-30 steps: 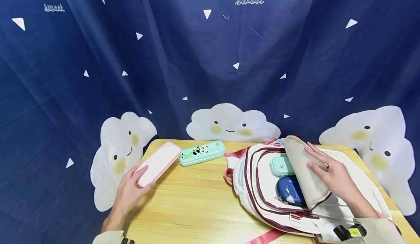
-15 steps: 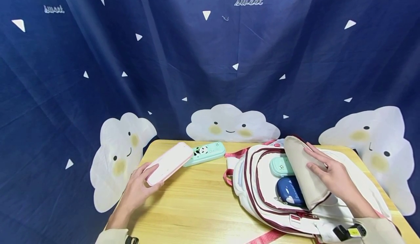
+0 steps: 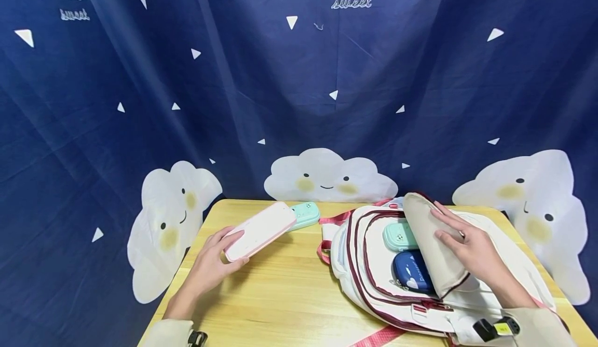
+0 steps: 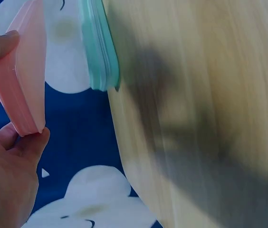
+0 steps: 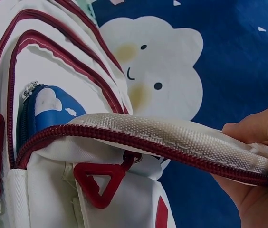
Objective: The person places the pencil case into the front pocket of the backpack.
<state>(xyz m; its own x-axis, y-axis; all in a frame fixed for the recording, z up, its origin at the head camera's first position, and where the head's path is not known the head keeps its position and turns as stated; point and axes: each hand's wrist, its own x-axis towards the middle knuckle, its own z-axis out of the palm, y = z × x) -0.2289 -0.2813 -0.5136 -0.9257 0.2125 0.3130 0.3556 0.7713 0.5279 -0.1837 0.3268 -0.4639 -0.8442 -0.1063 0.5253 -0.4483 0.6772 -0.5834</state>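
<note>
My left hand (image 3: 212,264) grips one end of a pink pencil case (image 3: 261,230) with a pale top, raised off the table. Behind it, partly covered in the head view, a mint-green pencil case (image 3: 306,216) lies on the table. At the right, a white backpack (image 3: 506,248) with dark red zippers lies with its front pocket unzipped. My right hand (image 3: 476,251) holds the pocket's beige flap (image 3: 432,248) folded back, thumb on one side and fingers on the other in the right wrist view. Inside the pocket sit a mint-green case (image 3: 399,237) and a dark blue case (image 3: 412,272).
The wooden table (image 3: 275,295) carries everything. A pink-red strap (image 3: 380,336) trails from the backpack toward the near edge, and more strap loops (image 3: 324,253) stick out at its left. A dark blue curtain (image 3: 289,87) with white clouds hangs behind.
The left hand has moved right with the pink pencil case, which now covers more of the mint-green pencil case behind it. The right hand and the flap have stayed put.
</note>
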